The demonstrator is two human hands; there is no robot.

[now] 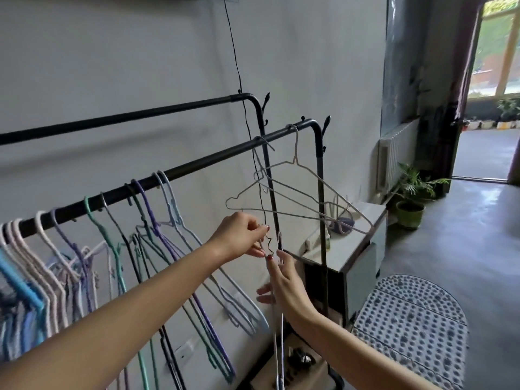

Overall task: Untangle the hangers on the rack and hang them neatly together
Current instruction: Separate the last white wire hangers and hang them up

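A black double-rail rack stands by the wall; its near rail (197, 164) carries several coloured wire hangers (118, 249) crowded at the left. Two pale wire hangers (298, 192) hang crossed near the rail's right end. Below them my left hand (242, 235) pinches the hook of a thin white hanger (277, 333) that hangs down off the rail. My right hand (284, 280) pinches the same hanger just below the hook, beside a curled black cord (268, 243).
A far rail (126, 116) runs behind. A low cabinet (363, 249) stands right of the rack, with a potted plant (410, 198) and a radiator (391, 153) beyond. A dotted mat (410, 327) lies on the floor at lower right.
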